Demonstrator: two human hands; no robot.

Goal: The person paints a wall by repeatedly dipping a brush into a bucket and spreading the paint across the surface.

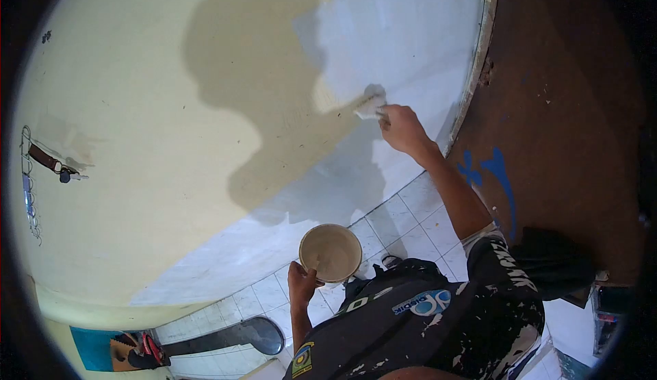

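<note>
A bucket (348,243) hangs from the left hand (302,284), its thumb hooked over the near rim and the fingers outside, gripping the wall. Its inner side is coated in a dull beige. Up and to the right of the bucket, the right hand (405,131) is clenched round the handle of a paintbrush (369,108); the white bristles stick out beyond the fingertips, toward the wall (137,209), with a small shadow just beside them. Whether they touch the wall I cannot tell for certain.

Beyond the bucket, the wall is cream, with a white coat (404,31) spread above and to the right and a white band running down to the left. A large shadow (253,51) falls above the bucket. White floor tiles (270,294) lie below and around it. Far right of the bucket stands a brown panel (575,106) with blue marks (503,171). Well to its left, a brown strap (43,157) hangs on the wall. Below and left lies a long dark object (226,337) with a rounded end. Lower right of the bucket, the person's dark shirt (410,325) is splashed with white.
</note>
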